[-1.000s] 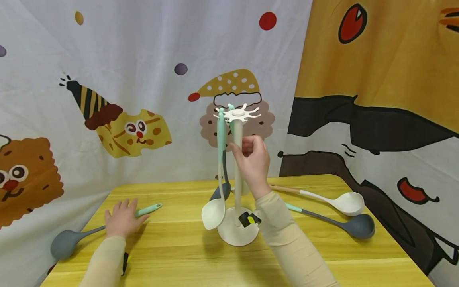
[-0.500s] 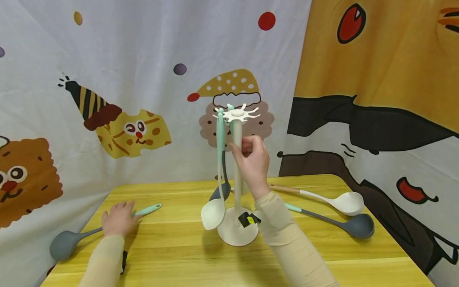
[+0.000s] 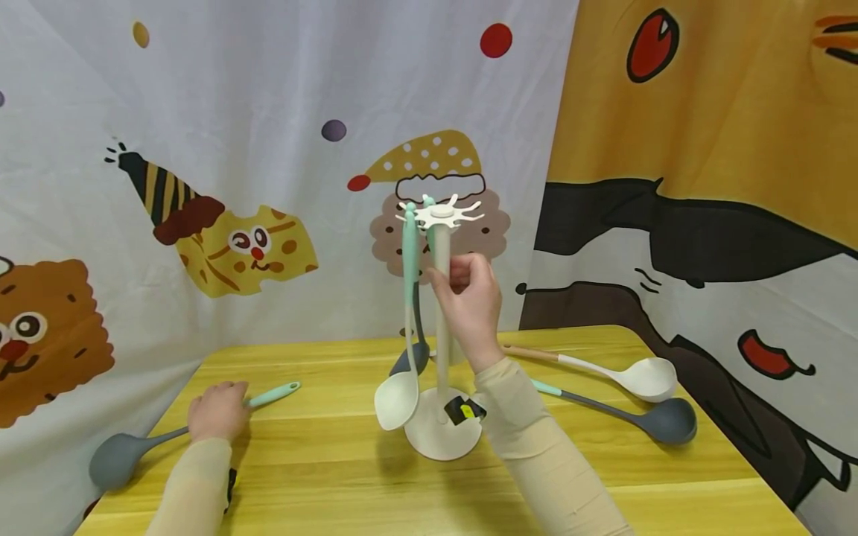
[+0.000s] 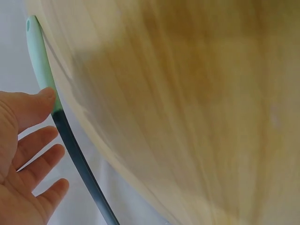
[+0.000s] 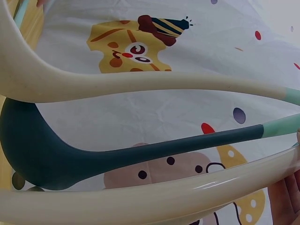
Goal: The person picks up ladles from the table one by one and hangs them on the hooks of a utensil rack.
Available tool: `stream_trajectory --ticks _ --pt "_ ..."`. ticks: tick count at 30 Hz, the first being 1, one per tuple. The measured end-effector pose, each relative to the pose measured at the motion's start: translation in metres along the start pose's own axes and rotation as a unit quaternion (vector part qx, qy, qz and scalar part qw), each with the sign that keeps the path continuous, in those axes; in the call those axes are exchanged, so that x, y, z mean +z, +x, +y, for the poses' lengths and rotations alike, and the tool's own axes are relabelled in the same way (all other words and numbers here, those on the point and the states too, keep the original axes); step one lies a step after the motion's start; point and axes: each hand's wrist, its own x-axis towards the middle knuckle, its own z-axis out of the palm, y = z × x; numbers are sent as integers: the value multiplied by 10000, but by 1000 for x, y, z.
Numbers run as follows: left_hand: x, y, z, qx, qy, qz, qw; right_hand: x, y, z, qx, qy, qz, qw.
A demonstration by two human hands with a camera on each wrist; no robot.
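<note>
A dark grey ladle [image 3: 115, 461] with a mint handle [image 3: 273, 394] lies at the left side of a wooden desk [image 3: 308, 461]. The person's left hand [image 3: 217, 412] is over it, fingers loosely parted, thumb at the handle's lower end; whether it bears any weight cannot be told. The right hand [image 3: 469, 301] pinches the pole of a white stand [image 3: 442, 350]. The ladle looks light, fairly stiff and smooth, likely bowl-heavy, so a grip where handle meets shaft should balance it best.
</note>
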Motion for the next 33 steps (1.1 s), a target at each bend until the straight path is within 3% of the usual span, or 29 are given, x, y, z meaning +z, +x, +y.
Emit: stream_trajectory --ticks 6,17,33 --pt "-1 0 0 56 34 99 9999 0 0 -1 1 -23 5 10000" --pt "-7 3 3 -237 -120 -383 9989 0 -1 1 -23 -55 2 10000" --pt "-5 3 4 -270 -168 -446 9985 1 -1 3 -134 -104 40 9998"
